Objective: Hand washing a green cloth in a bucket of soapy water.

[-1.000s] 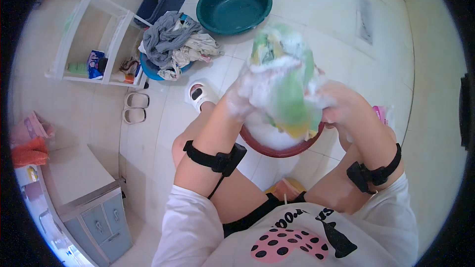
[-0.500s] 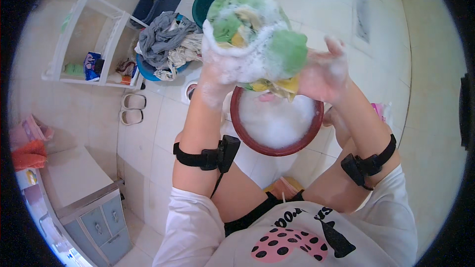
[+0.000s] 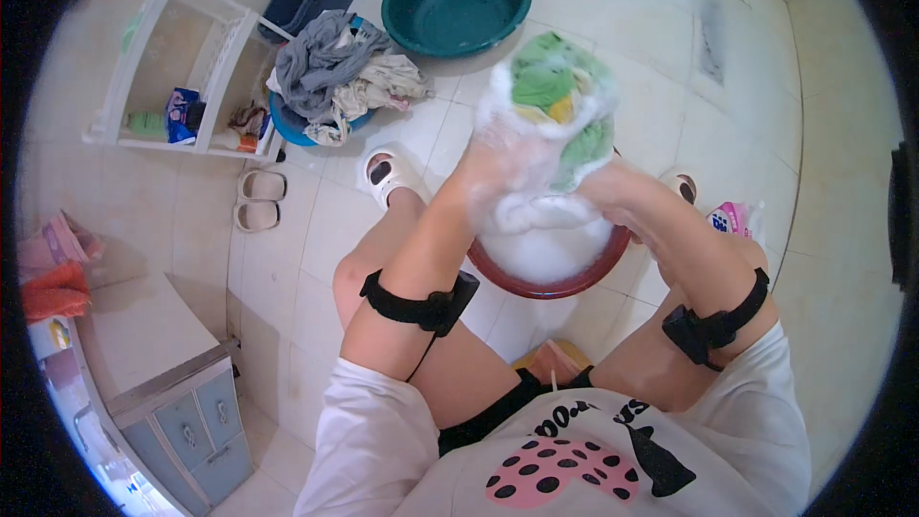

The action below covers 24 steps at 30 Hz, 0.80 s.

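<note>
A bunched green and yellow cloth (image 3: 546,81), thick with white suds, is held up over the far side of a dark red basin (image 3: 538,289). Foam coats my left hand (image 3: 517,155), which is closed on the cloth from the left. My right hand (image 3: 601,180) grips its lower right part, the fingers mostly hidden by fabric and foam. White foamy water (image 3: 546,244) fills the basin between my legs, and a clump of suds sits just under my hands.
Beyond my hands stands a dark green basin (image 3: 458,5). To its left, a blue tub (image 3: 292,129) is heaped with grey and pale clothes (image 3: 330,62). A white shelf rack (image 3: 215,86), slippers (image 3: 258,201) and a cabinet (image 3: 182,421) stand left. A pink packet (image 3: 729,218) lies right.
Both hands have come down, nearer to each other and to the basin, with the cloth more tightly bunched. My right hand, its fingers raised before, has closed in on the cloth.
</note>
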Tool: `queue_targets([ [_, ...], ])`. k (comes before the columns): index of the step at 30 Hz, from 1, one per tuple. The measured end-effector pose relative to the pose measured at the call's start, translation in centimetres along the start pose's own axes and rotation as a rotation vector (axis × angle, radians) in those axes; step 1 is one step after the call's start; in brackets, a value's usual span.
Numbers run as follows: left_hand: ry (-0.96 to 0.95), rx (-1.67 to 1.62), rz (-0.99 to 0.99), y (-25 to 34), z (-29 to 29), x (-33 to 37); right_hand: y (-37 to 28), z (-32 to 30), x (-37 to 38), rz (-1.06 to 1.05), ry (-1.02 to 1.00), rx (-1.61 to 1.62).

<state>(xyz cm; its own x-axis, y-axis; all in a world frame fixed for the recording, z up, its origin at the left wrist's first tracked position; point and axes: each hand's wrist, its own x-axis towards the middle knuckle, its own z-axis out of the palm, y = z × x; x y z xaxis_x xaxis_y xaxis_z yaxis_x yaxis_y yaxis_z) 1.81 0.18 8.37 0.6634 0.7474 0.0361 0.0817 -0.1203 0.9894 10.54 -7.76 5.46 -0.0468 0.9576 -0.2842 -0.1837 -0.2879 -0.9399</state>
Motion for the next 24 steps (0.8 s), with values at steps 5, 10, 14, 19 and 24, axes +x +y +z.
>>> queue_targets([
  [5,0.211,-0.021,0.179,-2.2,0.6,0.5,1.5,-0.6,0.4,-0.319,0.091,-0.613],
  [10,0.259,-0.303,0.373,-3.4,0.6,1.2,0.1,0.2,0.3,0.118,0.26,-0.877],
  [14,0.251,-0.395,-0.043,-5.2,0.1,1.2,0.2,-0.3,0.9,0.114,0.201,-0.934],
  [19,0.136,-0.709,-0.108,-2.6,-0.6,1.4,-0.5,-0.9,0.7,-0.184,0.22,-0.33],
  [24,-0.052,-1.257,-0.205,1.1,-0.9,1.4,0.4,-5.1,0.7,0.231,-0.131,0.416],
])
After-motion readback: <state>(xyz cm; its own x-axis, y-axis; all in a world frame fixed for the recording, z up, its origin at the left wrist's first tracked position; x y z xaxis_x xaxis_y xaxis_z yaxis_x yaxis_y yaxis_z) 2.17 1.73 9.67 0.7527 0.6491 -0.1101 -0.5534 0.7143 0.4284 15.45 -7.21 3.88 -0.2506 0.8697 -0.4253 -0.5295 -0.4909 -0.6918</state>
